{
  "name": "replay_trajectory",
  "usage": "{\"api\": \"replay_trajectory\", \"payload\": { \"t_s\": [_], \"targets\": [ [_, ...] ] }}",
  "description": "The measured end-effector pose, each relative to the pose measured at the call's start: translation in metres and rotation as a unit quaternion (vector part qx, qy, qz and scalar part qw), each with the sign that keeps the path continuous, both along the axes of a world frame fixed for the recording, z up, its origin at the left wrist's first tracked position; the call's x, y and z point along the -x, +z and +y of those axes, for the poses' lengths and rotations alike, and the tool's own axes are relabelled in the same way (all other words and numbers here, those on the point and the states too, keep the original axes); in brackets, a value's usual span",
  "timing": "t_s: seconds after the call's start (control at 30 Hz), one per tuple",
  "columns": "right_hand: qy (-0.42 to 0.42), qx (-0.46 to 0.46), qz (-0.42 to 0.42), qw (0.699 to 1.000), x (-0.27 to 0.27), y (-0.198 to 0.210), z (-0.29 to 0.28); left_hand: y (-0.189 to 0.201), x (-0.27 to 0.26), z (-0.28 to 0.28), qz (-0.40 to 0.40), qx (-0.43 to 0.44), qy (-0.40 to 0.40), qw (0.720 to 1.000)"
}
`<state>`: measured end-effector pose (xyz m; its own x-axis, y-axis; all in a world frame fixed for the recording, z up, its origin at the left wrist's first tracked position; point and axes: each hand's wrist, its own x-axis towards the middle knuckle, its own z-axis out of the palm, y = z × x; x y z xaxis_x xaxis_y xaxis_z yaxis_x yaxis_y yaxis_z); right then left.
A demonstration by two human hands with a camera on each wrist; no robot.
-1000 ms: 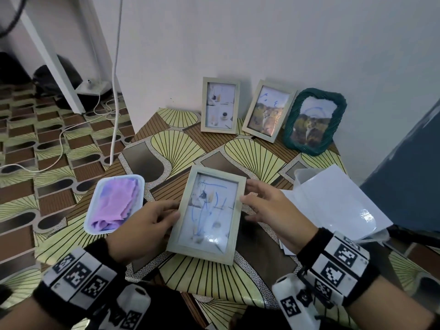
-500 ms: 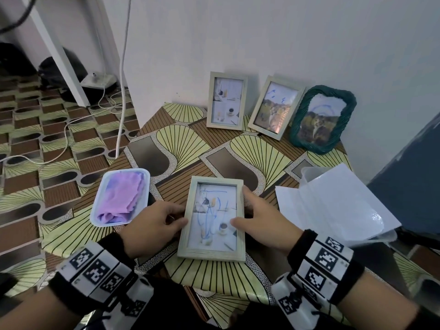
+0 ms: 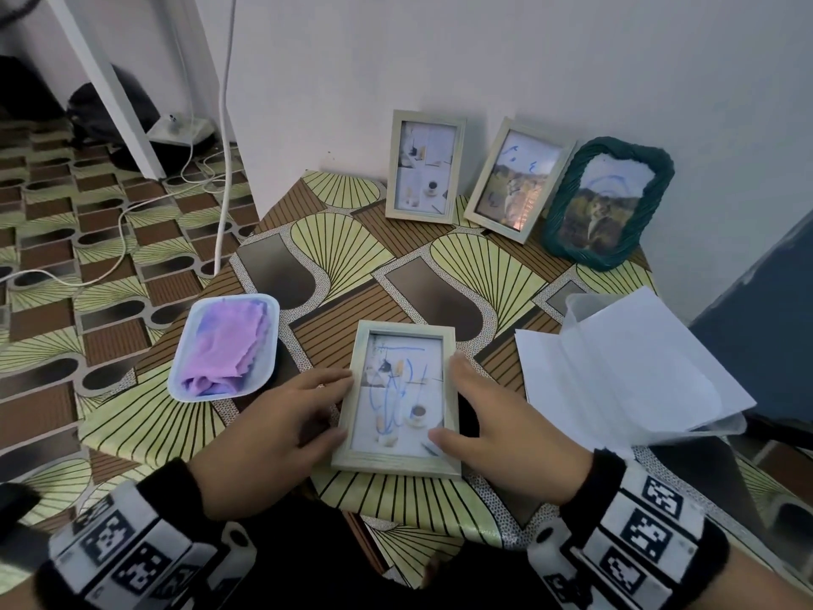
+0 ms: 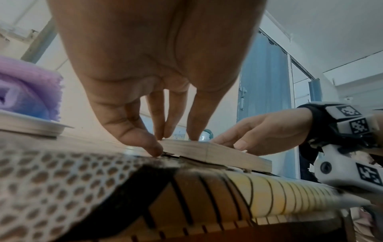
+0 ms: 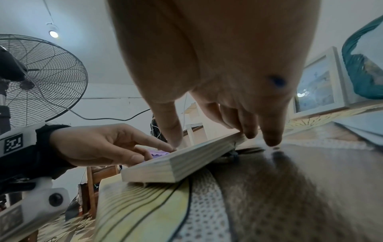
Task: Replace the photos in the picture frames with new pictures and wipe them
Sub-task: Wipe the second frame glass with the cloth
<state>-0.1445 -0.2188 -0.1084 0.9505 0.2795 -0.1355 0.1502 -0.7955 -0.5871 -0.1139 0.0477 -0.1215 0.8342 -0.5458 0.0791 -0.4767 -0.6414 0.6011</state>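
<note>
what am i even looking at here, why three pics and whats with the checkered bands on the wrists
No machine: a person wearing three cameras. One sits on the head, looking down; one on each wrist, looking along the fingers. The checkered bands are part of those wrist mounts. The left hand and right hand hold a pale wooden picture frame by its sides; it lies face up on the patterned table, blue scribbles on its glass. Left of it, a white tray holds a purple cloth. White sheets lie to the right. Three more frames lean against the wall.

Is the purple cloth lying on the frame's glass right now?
No, the purple cloth sits in its white tray, left of the frame.
</note>
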Motion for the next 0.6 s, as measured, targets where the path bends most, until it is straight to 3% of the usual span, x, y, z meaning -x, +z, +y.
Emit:
{"api": "replay_trajectory", "payload": {
  "t_s": [0.3,0.47,0.6],
  "targets": [
    [0.015,0.052,0.078,0.995,-0.002,-0.007,-0.001,0.004,0.006,0.003,-0.024,-0.002,0.019,1.0],
    [0.023,0.067,0.088,0.994,-0.012,-0.009,-0.004,0.023,-0.003,0.024,-0.103,0.017,0.099,0.99],
    [0.027,0.078,0.088,0.993,-0.017,-0.009,0.0,0.031,-0.027,0.057,-0.154,-0.101,0.134,0.974]
  ]
}}
